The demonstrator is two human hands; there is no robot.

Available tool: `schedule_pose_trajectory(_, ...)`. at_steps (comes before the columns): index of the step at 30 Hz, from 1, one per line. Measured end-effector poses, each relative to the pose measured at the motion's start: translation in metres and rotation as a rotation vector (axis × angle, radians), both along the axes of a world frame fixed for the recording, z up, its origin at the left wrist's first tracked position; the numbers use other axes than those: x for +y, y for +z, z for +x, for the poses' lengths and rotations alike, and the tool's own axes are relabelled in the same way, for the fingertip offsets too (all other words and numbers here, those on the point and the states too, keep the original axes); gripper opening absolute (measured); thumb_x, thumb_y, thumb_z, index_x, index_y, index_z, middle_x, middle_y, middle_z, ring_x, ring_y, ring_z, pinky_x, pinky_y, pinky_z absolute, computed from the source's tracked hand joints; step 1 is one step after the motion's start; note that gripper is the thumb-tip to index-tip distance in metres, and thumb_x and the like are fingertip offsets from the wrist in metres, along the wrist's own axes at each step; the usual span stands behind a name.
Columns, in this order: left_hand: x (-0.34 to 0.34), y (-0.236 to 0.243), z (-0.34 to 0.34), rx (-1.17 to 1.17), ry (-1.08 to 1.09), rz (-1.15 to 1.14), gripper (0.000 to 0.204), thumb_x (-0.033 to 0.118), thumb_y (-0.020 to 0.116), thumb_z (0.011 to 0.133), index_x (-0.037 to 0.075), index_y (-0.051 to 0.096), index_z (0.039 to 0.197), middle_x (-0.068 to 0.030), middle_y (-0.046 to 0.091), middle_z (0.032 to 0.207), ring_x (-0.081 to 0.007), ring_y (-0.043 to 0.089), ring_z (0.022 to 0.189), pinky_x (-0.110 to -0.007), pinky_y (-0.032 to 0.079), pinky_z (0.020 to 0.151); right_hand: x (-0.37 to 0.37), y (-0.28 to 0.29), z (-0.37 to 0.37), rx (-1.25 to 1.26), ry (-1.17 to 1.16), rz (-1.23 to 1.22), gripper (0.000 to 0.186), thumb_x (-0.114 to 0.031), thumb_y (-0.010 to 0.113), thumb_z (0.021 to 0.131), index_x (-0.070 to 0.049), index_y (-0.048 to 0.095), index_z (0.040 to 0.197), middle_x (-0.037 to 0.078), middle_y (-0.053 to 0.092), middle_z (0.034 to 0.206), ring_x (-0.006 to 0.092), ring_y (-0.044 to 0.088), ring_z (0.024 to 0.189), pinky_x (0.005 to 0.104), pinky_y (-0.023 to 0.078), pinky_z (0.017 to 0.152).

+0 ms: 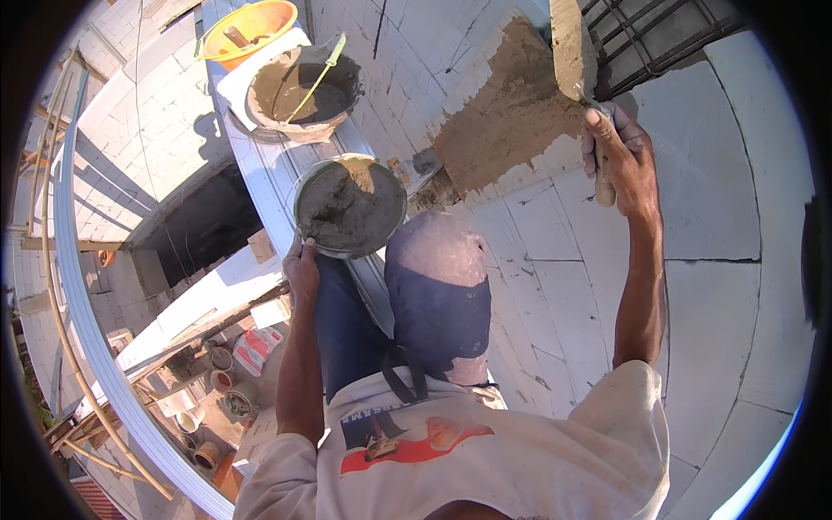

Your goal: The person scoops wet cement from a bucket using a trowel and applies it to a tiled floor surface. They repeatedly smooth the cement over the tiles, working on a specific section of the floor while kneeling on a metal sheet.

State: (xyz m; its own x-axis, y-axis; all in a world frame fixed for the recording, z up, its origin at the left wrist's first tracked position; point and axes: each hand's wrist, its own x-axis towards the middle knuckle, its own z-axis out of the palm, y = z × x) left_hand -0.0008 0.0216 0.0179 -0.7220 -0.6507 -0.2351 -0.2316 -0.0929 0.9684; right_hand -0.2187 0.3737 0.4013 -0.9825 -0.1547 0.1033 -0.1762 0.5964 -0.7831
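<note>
My left hand grips the near-left rim of a round bucket of grey wet mortar, held just beyond my knees. My right hand, raised at the right, is closed round the wooden handle of a trowel. The trowel's long blade points away from me and is coated with mortar. Beside the blade, a patch of damp brown mortar covers part of the pale block wall. The patch has ragged edges.
A ribbed metal plank runs along my left, carrying a larger mortar tub with a green-handled tool and an orange basin. Steel rebar sits at the upper right. Far below lie several buckets and a bag.
</note>
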Motion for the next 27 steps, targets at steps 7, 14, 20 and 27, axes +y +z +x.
schedule_pose_trajectory(7, -0.003, 0.003, -0.013, -0.293, 0.04, -0.072, 0.047, 0.023, 0.069, 0.094, 0.007, 0.068, 0.138, -0.0163, 0.079, 0.092, -0.0191, 0.073, 0.085, -0.036, 0.054, 0.085, -0.065, -0.137, -0.009, 0.37, 0.668, 0.971, 0.024, -0.026, 0.075, 0.09, -0.005, 0.075, 0.102, 0.012, 0.072, 0.077, 0.0272, 0.073, 0.072, 0.038, 0.056, 0.065)
schedule_pose_trajectory(14, -0.004, 0.007, -0.014, -0.517, 0.035, -0.234, 0.046, 0.025, 0.071, 0.094, 0.01, 0.069, 0.137, -0.0217, 0.078, 0.1, -0.0297, 0.076, 0.097, -0.041, 0.054, 0.092, -0.186, -0.182, -0.029, 0.495, 1.064, 1.388, 0.015, -0.014, 0.071, 0.079, -0.007, 0.079, 0.09, 0.012, 0.078, 0.089, 0.0292, 0.077, 0.082, 0.0412, 0.058, 0.068)
schedule_pose_trajectory(20, 0.002, 0.006, -0.018, -0.436, 0.089, -0.008, 0.047, 0.024, 0.071, 0.094, 0.007, 0.069, 0.137, -0.0223, 0.078, 0.109, -0.0312, 0.076, 0.1, -0.042, 0.053, 0.096, -0.203, -0.23, -0.046, -0.17, 1.14, 1.316, 0.025, -0.018, 0.072, 0.077, 0.0, 0.078, 0.092, 0.021, 0.077, 0.095, 0.036, 0.076, 0.083, 0.045, 0.058, 0.071)
schedule_pose_trajectory(27, 0.014, 0.005, -0.012, -0.107, 0.19, 0.292, 0.044, 0.011, 0.063, 0.1, -0.003, 0.061, 0.142, -0.0148, 0.076, 0.105, -0.019, 0.075, 0.082, -0.032, 0.063, 0.075, -0.152, -0.286, -0.005, -0.406, 0.906, 0.89, 0.036, -0.03, 0.074, 0.083, 0.003, 0.076, 0.099, 0.025, 0.075, 0.098, 0.0428, 0.073, 0.096, 0.0503, 0.057, 0.083)
